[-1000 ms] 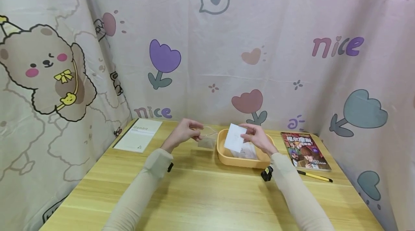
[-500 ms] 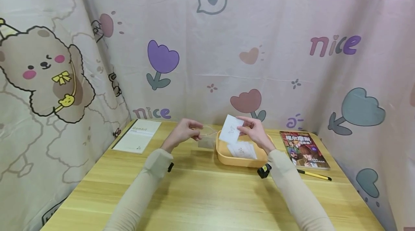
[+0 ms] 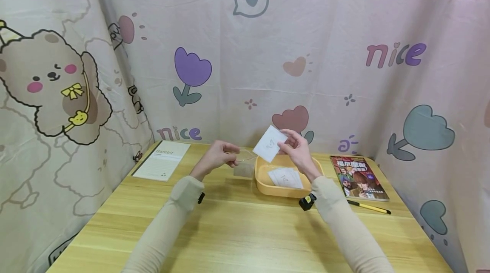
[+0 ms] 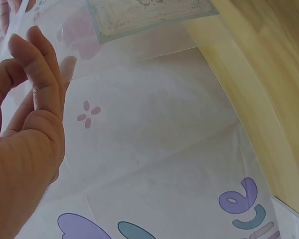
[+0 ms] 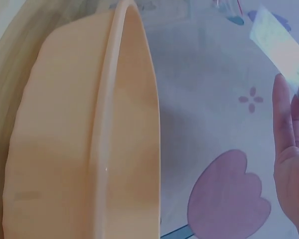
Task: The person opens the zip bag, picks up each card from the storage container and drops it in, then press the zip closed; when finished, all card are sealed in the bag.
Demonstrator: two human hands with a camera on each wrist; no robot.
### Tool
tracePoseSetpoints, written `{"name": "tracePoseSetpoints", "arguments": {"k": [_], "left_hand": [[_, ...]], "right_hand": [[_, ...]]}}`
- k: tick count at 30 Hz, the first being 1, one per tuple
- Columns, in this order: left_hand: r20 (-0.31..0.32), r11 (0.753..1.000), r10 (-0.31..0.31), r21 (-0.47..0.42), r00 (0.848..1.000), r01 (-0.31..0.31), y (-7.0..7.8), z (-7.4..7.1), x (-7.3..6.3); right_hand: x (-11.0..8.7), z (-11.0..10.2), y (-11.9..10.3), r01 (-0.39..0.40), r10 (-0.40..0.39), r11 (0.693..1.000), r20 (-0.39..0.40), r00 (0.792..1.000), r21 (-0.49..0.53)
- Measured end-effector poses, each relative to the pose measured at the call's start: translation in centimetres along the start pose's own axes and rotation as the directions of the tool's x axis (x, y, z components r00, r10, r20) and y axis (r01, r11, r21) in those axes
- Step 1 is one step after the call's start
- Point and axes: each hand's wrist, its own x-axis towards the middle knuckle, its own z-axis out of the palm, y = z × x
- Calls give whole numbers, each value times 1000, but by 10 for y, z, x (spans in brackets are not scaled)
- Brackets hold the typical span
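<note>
My left hand (image 3: 218, 157) pinches the rim of a clear plastic bag (image 3: 243, 169), held spread at its mouth above the table. A pale printed piece with a blue-green border (image 4: 149, 17) shows in the bag in the left wrist view. Between thumb and fingers of my right hand (image 3: 298, 150) is a flat white card-like piece (image 3: 269, 143) with a faint grey drawing, tilted just right of the bag's mouth and above an orange-yellow plastic basket (image 3: 287, 191). Several similar white pieces (image 3: 285, 177) lie overlapping in the basket. The right wrist view shows the held piece (image 5: 280, 49) at its edge.
At the back left of the wooden table (image 3: 245, 230) lies a pale notebook (image 3: 162, 161). A colourful comic-style book (image 3: 360, 178) is at the right, with a yellow and black pen (image 3: 369, 207) in front of it. A patterned curtain (image 3: 237, 52) hangs behind.
My right hand has raised the white piece from low over the basket and moved it slightly left, turning it toward the bag. The left hand has kept its place with the bag.
</note>
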Motion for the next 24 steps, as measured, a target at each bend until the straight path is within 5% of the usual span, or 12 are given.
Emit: {"name": "tracePoseSetpoints", "arguments": {"k": [17,24], "left_hand": [[14,1000,-1,25,1000,1,2,2,2],[21,1000,-8,30,1000,7,3,2,3]], "right_hand": [[6,35,-3,95,-91,987,-42,995,126],[7,44,-1,112,-110,993,-35,993,42]]}}
